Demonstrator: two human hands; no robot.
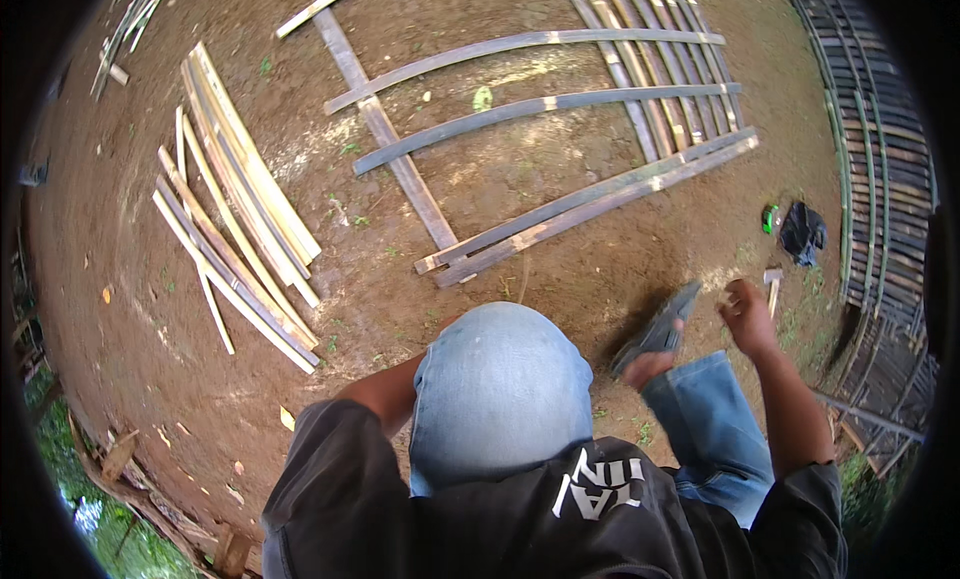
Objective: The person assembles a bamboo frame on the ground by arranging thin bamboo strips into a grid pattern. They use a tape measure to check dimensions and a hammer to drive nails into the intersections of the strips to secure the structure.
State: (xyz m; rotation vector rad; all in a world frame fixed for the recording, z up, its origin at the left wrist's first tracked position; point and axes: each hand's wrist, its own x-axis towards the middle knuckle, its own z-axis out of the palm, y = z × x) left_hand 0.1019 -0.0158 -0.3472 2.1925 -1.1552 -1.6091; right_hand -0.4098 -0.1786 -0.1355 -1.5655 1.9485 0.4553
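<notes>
A rounded blue denim knee [502,399] hides the left hand and its grip, while the loosely curled right hand [748,317], its hold unclear, is beside a wooden-handled hammer [773,285] near a crumpled black plastic bag [803,234], contents unseen.

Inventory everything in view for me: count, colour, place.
Lattice of flat bamboo strips: one, dark and pale, upper centre.
Long bamboo strips: several, pale and dark, loose at left.
Thin sticks: several, pale and dark, upper left.
Slatted bamboo panel: one, dark, right edge.
Crumpled plastic bag: one, black, right.
Small shiny item: one, green, beside the bag.
Hammer-like tool: one, pale handle, grey head, below the bag.
Soil ground: one, brown, throughout.
Leafy foliage: patches, green, lower left.
Sandal: one, grey, lower right.
Denim trousers: one, blue, lower centre.
Shirt: one, black, bottom.
Right hand: one, bare, beside the tool.
Left hand: one, hidden.
</notes>
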